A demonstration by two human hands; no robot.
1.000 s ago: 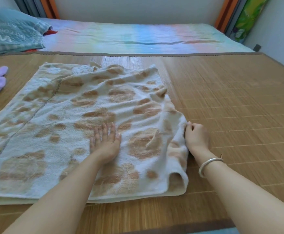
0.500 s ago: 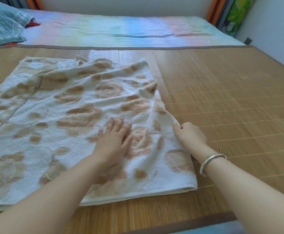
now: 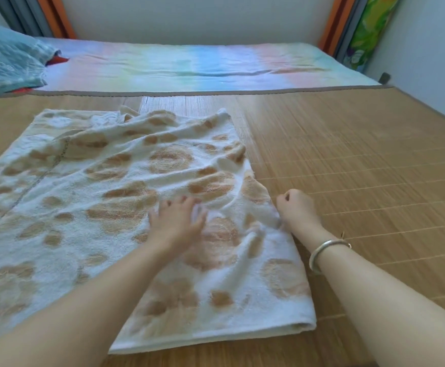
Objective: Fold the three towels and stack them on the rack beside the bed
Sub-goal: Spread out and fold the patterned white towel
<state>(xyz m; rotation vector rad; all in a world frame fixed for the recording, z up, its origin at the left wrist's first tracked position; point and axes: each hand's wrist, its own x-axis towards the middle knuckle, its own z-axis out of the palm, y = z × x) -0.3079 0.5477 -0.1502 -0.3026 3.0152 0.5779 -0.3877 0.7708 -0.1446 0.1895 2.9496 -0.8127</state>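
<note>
A white towel with tan spots (image 3: 89, 197) lies folded double on the bamboo mat, wrinkled across its far half. My left hand (image 3: 176, 221) rests flat on its right half, palm down, fingers spread. My right hand (image 3: 296, 207), a silver bangle on its wrist, sits at the towel's right edge with the fingers curled and pinching the cloth there. The rack and the other towels are out of view.
The bamboo mat (image 3: 361, 168) stretches to the right of the towel. Behind it lies a pastel rainbow sheet (image 3: 203, 67). A teal pillow or blanket (image 3: 7, 59) sits at the far left. A wall (image 3: 427, 49) runs along the right side.
My left hand has slid to the right across the towel. My right hand has shifted along the right edge, and the curled-up near right corner now lies flat.
</note>
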